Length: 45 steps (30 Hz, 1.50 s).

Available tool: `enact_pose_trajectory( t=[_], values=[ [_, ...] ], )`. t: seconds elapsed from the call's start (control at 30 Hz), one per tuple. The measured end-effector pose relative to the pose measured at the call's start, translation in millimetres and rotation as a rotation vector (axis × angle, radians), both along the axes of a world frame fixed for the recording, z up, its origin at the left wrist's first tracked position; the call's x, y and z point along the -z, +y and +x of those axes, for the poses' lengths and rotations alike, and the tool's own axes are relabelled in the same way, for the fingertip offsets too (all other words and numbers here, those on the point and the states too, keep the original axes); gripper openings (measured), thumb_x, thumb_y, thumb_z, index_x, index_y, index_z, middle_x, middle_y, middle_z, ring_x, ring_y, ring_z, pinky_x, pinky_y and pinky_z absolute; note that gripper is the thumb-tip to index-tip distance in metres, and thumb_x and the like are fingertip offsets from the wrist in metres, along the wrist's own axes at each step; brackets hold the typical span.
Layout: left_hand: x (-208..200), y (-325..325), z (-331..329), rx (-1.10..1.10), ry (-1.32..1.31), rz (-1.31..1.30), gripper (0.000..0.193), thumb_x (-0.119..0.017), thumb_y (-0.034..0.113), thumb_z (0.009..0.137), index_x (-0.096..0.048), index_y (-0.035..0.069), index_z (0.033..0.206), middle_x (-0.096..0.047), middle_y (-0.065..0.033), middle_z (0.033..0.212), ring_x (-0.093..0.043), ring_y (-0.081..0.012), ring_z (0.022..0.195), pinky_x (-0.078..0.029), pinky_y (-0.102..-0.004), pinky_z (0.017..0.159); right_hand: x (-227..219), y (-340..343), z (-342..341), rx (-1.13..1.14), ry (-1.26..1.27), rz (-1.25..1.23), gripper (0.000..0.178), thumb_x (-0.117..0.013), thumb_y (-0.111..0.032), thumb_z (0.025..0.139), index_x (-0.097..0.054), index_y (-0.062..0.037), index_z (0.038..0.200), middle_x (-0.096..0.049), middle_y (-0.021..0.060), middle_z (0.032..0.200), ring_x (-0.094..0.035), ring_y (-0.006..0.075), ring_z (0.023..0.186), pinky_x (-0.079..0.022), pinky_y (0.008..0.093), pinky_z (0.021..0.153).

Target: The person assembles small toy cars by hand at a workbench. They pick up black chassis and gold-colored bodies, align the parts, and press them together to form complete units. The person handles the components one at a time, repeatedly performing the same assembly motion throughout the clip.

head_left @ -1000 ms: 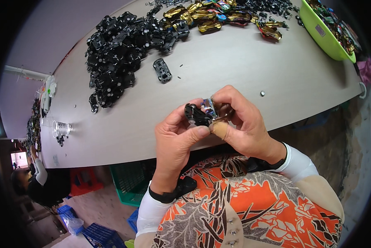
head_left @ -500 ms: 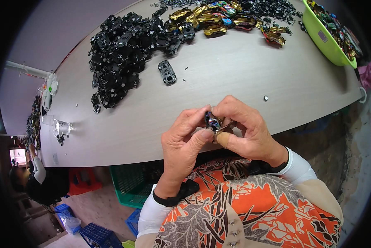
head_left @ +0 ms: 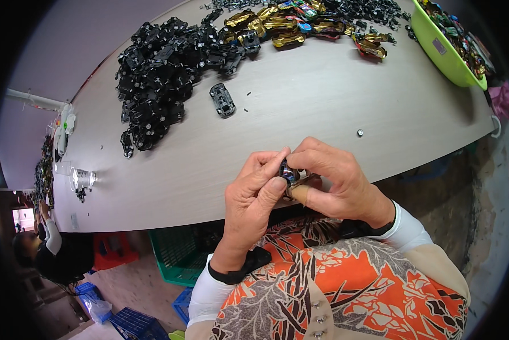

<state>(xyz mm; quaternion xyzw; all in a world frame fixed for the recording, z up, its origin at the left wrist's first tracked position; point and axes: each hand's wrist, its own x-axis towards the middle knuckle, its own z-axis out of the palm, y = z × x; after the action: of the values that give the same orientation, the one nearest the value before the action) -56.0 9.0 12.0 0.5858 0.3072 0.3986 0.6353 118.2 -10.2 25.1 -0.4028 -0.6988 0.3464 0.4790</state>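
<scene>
Near the table's front edge, my left hand [head_left: 248,195] pinches a small dark, shiny toy car [head_left: 288,172] between thumb and fingers. My right hand [head_left: 339,180] closes on the same car from the other side, its thumb wrapped in a tan covering. Fingers hide most of the car, so I cannot make out which part the right hand works on. Beyond the hands, a single black car chassis [head_left: 222,101] lies on the table with two tiny dark pins beside it. A small wheel [head_left: 360,133] rests to the right.
A heap of black chassis [head_left: 158,79] fills the back left, with gold car bodies [head_left: 288,39] and small metallic parts farther back. A green basin [head_left: 444,48] of car bodies stands at right. Clear cups [head_left: 83,178] sit at left, near another person [head_left: 53,243]. Below is a green crate [head_left: 175,263].
The car has tilted slightly between my hands, and my right thumb and fingers have shifted a little on it. The table things appear slightly shifted left in view.
</scene>
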Motion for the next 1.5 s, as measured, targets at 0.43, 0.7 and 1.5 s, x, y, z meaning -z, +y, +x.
enact_pose_trajectory(
  t=[0.43, 0.7, 1.5],
  values=[
    [-5.2, -7.0, -4.6, 0.123, -0.005, -0.122, 0.045, -0.058, -0.003, 0.083, -0.048, -0.001, 0.127, -0.057, -0.0093, 0.109, -0.056, -0.0156, 0.098, -0.045, -0.0266, 0.087, 7.4, -8.2, 9.6, -0.062, 0.308, -0.250, 0.017, -0.066, 0.003, 0.075, -0.058, -0.0006, 0.089, -0.051, 0.0028, 0.083, -0.049, 0.0081, 0.067, -0.040, 0.0220, 0.056],
    [-6.7, -2.2, -6.7, 0.097, -0.093, -0.451, 0.024, -0.068, 0.003, 0.076, -0.058, 0.000, 0.097, -0.059, -0.0016, 0.080, -0.055, -0.0067, 0.067, -0.045, -0.0186, 0.058, 1.5, -9.0, 24.5, -0.266, 0.448, -0.503, 0.007, -0.058, -0.006, 0.085, -0.056, -0.0001, 0.082, -0.050, 0.0014, 0.081, -0.046, 0.0058, 0.064, -0.039, 0.0198, 0.055],
    [-8.2, -3.8, -4.1, 0.143, 0.154, -0.383, 0.016, -0.058, 0.001, 0.080, -0.058, -0.002, 0.095, -0.057, -0.0016, 0.083, -0.050, -0.0050, 0.071, -0.042, -0.0222, 0.061, 8.9, -10.3, 18.6, -0.140, 0.499, -0.834, 0.010, -0.059, -0.003, 0.083, -0.061, 0.0006, 0.091, -0.058, 0.0020, 0.077, -0.051, 0.0056, 0.060, -0.042, 0.0213, 0.050]
  ],
)
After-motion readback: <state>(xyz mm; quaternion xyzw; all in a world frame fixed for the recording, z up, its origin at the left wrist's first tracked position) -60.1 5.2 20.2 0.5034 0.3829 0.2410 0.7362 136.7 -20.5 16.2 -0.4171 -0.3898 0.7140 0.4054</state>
